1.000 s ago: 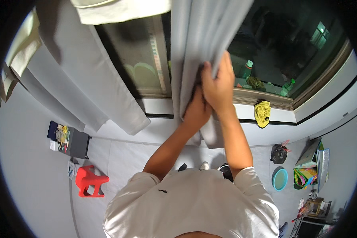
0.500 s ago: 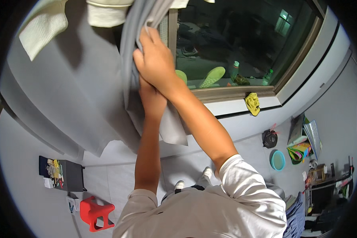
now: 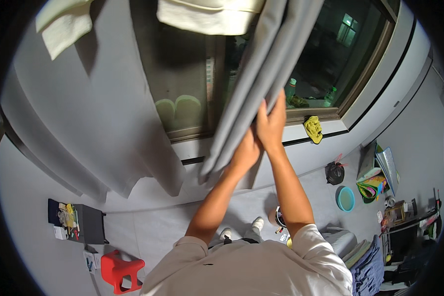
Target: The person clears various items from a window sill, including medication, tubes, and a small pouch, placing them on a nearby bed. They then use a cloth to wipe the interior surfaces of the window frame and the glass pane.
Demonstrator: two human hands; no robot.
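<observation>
Dark window [image 3: 197, 74] behind: left hand [image 3: 245, 152] and right hand [image 3: 272, 123] clench the gathered grey curtain [image 3: 261, 74], bunching its folds together.

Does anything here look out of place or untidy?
Yes. A crumpled yellow cloth lies on the window ledge, and books and papers sit heaped on the floor against the wall. Both hands grip the bunched grey curtain.

Both hands [image 3: 261, 133] grip the curtain [image 3: 261, 74] before the window [image 3: 330, 54], stool [image 3: 119, 270] on the floor far left
</observation>
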